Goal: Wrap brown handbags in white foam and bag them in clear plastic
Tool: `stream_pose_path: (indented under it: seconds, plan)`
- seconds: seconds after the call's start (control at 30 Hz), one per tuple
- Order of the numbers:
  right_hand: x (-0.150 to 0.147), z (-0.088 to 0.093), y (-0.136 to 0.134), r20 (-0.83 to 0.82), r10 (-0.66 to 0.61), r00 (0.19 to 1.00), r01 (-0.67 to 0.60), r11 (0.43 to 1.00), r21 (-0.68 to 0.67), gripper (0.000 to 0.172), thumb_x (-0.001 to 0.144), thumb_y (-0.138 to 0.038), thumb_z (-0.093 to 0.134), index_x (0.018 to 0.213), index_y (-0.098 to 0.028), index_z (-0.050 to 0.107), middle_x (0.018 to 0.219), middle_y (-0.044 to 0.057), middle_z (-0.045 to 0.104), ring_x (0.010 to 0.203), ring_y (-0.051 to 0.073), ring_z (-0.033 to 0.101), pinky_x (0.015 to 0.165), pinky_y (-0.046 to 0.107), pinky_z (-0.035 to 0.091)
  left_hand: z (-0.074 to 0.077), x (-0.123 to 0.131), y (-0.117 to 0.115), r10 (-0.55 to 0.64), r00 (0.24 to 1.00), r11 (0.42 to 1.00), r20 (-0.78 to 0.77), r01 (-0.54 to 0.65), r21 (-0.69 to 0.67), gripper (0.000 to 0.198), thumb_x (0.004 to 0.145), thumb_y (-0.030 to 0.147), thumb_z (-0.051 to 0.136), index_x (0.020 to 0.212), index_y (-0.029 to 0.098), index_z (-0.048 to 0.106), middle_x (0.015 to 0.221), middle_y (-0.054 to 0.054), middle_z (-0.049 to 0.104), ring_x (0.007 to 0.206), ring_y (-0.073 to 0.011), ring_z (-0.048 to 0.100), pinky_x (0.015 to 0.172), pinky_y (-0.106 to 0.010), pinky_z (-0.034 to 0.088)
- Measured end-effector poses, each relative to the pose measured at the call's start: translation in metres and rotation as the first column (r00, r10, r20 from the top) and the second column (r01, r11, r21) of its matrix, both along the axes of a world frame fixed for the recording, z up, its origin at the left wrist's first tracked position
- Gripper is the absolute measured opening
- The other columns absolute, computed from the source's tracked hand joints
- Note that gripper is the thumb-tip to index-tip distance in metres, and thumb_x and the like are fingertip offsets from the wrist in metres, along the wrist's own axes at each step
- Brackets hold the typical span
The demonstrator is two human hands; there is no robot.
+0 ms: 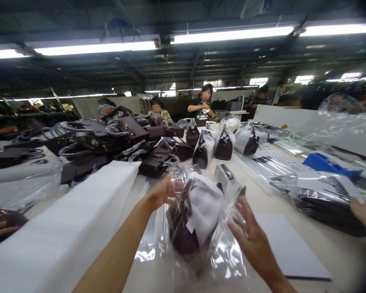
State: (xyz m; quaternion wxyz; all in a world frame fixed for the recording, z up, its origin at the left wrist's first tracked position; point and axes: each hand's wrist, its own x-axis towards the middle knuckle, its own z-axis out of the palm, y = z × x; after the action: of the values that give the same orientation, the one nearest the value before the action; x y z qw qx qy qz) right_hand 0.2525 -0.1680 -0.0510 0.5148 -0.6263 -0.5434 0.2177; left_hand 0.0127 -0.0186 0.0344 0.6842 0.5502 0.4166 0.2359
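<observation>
In front of me on the table stands a dark brown handbag [183,232] with white wrapping sheet [205,203] over its side. Clear plastic bag film [228,248] surrounds its lower part and spreads toward me. My left hand [166,190] reaches to the handbag's upper left, fingers apart against the clear film near the handles. On the other side, my right hand [251,230] is spread open beside the film, fingertips at its edge. Whether either hand presses on the film is hard to tell. Just behind stands a grey-white boxy item [227,177].
White foam sheets [88,203] lie stacked on the left, with a heap of dark handbags [110,136] behind. Several wrapped handbags [224,144] stand farther back. At right are a white board [289,244], a plastic-wrapped bag [320,199] and another person's hand [364,213].
</observation>
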Motion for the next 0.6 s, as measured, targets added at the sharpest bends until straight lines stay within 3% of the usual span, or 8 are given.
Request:
stream_pose_path:
  seconds: [0.03,0.1,0.2,0.27,0.37,0.43,0.5,0.6]
  plan:
    - [0.021,0.014,0.012,0.206,-0.012,0.978,-0.007,0.996,0.094,0.072,0.084,-0.038,0.05,0.143,-0.031,0.01,0.148,0.008,0.02,0.124,0.029,0.04,0.095,0.052,0.039,0.003,-0.005,-0.004,-0.002,1.0,1.0,0.004,0.002,-0.004,0.071,0.082,0.067,0.021,0.113,0.013,0.055,0.114,-0.013,0.058,0.102,-0.025,0.056,0.082,-0.041,0.044]
    - [0.063,0.042,0.039,0.552,0.025,0.834,-0.184,0.954,0.235,0.07,0.083,-0.031,0.051,0.143,-0.027,0.016,0.147,0.006,0.021,0.133,0.028,0.023,0.106,0.054,0.02,0.005,-0.014,-0.023,0.025,0.999,0.999,0.025,-0.026,0.037,0.078,0.079,0.071,0.013,0.123,0.018,0.048,0.125,-0.012,0.053,0.114,-0.0256,0.05,0.09,-0.042,0.04]
    - [0.113,0.077,0.078,0.765,0.19,0.615,-0.359,0.932,0.057,0.066,0.078,-0.028,0.058,0.138,-0.024,0.032,0.14,0.009,0.037,0.132,0.028,0.026,0.107,0.055,0.011,-0.006,-0.018,-0.071,0.179,0.982,0.95,0.054,-0.187,0.251,0.079,0.077,0.074,0.019,0.136,0.023,0.03,0.138,-0.011,0.041,0.125,-0.0281,0.039,0.1,-0.048,0.03]
    - [0.133,0.094,0.096,0.774,0.363,0.519,-0.394,0.905,-0.16,0.051,0.077,-0.026,0.058,0.127,-0.025,0.049,0.13,0.009,0.049,0.127,0.028,0.035,0.106,0.056,0.01,-0.018,-0.01,-0.104,0.34,0.94,0.804,0.019,-0.301,0.514,0.081,0.073,0.073,0.035,0.138,0.026,0.022,0.145,-0.011,0.029,0.131,-0.0316,0.028,0.102,-0.052,0.027]
    - [0.142,0.112,0.112,0.707,0.538,0.459,-0.398,0.836,-0.379,0.034,0.075,-0.026,0.058,0.108,-0.025,0.064,0.118,0.008,0.059,0.117,0.027,0.047,0.104,0.049,0.021,-0.03,0.016,-0.135,0.499,0.866,0.348,-0.015,-0.184,0.919,0.086,0.068,0.064,0.057,0.138,0.026,0.022,0.145,-0.014,0.026,0.133,-0.0351,0.022,0.107,-0.055,0.015]
    - [0.139,0.121,0.118,0.671,0.595,0.443,-0.411,0.8,-0.438,0.024,0.075,-0.027,0.056,0.095,-0.023,0.07,0.103,0.007,0.066,0.1,0.023,0.058,0.093,0.037,0.037,-0.028,0.037,-0.139,0.58,0.814,0.136,-0.02,-0.073,0.988,0.092,0.066,0.059,0.063,0.139,0.024,0.018,0.143,-0.016,0.029,0.132,-0.0356,0.023,0.107,-0.057,0.009]
    - [0.131,0.127,0.118,0.647,0.632,0.426,-0.429,0.771,-0.471,0.019,0.077,-0.028,0.054,0.085,-0.022,0.071,0.086,0.004,0.068,0.08,0.018,0.062,0.078,0.028,0.043,-0.02,0.055,-0.13,0.649,0.76,0.073,-0.027,-0.027,0.997,0.096,0.067,0.056,0.064,0.14,0.021,0.013,0.142,-0.019,0.028,0.132,-0.0357,0.024,0.106,-0.058,0.008]
    - [0.118,0.133,0.109,0.64,0.665,0.385,-0.454,0.74,-0.496,0.017,0.078,-0.026,0.054,0.077,-0.022,0.07,0.073,0.001,0.067,0.066,0.014,0.059,0.067,0.023,0.04,-0.002,0.065,-0.107,0.649,0.756,0.086,-0.082,0.034,0.996,0.088,0.071,0.05,0.063,0.138,0.018,0.018,0.131,-0.018,0.044,0.122,-0.0335,0.039,0.104,-0.057,0.016]
